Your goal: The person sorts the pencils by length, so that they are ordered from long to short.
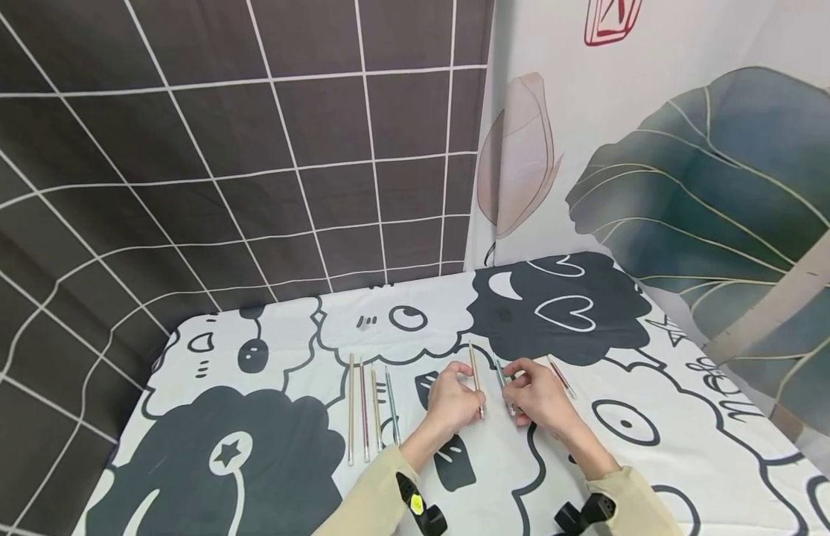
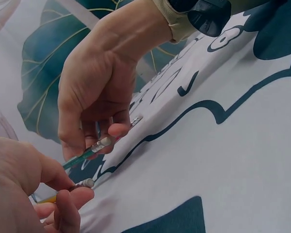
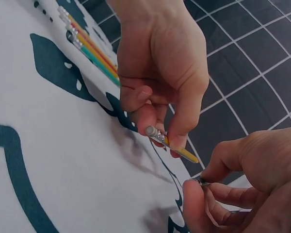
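Observation:
My left hand [image 1: 451, 400] pinches a yellow pencil [image 1: 475, 368] close to its eraser end, between thumb and fingers. Just to the right, my right hand [image 1: 538, 394] pinches a green pencil [image 1: 499, 372], with the two pencils side by side and apart. Both eraser ends show in the left wrist view, on the green pencil [image 2: 85, 155] and the yellow pencil [image 2: 48, 199]. Beyond the right hand lies a red pencil [image 1: 560, 376], partly hidden by that hand. In the right wrist view, the right fingers cover most of the green pencil.
Left of the hands, several pencils lie in a spaced row: a yellow pencil [image 1: 350, 409], a red pencil [image 1: 365, 413], another yellow pencil [image 1: 376, 409] and a green pencil [image 1: 391, 406]. A patterned cloth [image 1: 495, 476] covers the table. Behind hangs a dark grid curtain [image 1: 321, 126].

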Demonstrator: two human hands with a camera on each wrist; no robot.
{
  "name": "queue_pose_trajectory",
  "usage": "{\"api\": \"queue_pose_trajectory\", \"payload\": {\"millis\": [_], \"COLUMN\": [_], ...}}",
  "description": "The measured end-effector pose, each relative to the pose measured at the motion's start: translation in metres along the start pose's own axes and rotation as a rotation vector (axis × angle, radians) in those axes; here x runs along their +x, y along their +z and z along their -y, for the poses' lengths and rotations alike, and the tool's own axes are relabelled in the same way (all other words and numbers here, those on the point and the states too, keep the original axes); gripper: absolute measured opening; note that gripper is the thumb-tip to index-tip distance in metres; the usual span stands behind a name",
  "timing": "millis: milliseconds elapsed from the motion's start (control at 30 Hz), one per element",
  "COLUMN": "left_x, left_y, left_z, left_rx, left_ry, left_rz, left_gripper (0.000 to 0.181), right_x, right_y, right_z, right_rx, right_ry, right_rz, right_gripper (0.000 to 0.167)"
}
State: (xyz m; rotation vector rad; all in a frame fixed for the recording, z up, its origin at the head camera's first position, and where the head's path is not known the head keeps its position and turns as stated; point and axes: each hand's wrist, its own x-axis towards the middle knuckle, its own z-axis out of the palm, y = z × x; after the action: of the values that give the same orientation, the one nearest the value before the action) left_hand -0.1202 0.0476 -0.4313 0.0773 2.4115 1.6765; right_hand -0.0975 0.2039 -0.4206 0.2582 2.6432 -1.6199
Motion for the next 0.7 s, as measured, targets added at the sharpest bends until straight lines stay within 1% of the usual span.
{"api": "queue_pose_trajectory", "payload": {"millis": [100,333,500,700], "left_x": [-0.001,-0.005,-0.007,-0.007], "left_y": [-0.005,-0.016,-0.024,-0.033], "left_z": [0.004,0.008,0.01,0.013], "left_rx": [0.007,0.04,0.088,0.108], "left_ry": [0.01,0.018,0.021,-0.016], "left_rz": [-0.008,-0.007,-0.031,-0.043], "left_gripper": [0.037,0.037,0.034,0.035], "right_x": [0.0,-0.001,-0.001,-0.002], "right_y": [0.004,0.009,0.013,0.016], "right_z": [0.001,0.003,0.005,0.008], "right_rx": [0.018,0.013,0.028,0.052], "right_ry": [0.011,0.009,-0.006,-0.016], "right_rz": [0.012,0.03,0.046,0.06], "right_gripper": [0.032,0.033,0.033,0.033]}}
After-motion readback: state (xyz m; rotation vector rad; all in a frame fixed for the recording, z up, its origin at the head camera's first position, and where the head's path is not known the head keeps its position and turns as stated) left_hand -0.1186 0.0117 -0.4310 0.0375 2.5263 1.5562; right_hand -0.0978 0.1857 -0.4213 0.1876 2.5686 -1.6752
